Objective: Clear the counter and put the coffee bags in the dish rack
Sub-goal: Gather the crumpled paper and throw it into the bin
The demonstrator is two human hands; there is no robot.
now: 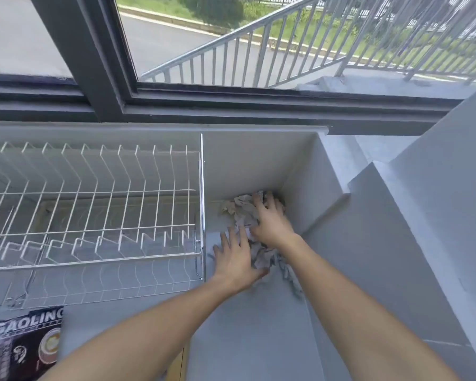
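My right hand point(270, 218) lies with fingers spread and bent over a heap of crumpled grey-brown paper point(245, 213), pressing into it; just beside and nearer me, my left hand point(235, 261) rests flat on the near end of the same heap, fingers straight and slightly fanned. The paper is creased, dull and wadded, trailing toward me past my right wrist. It sits on the pale counter point(253, 334) in the corner, against the wall right of my hands. Left of my hands stands the white wire dish rack point(94, 210). Well to the left and nearer me lies a black coffee bag point(22, 347) printed "GAOLING" above a cup picture.
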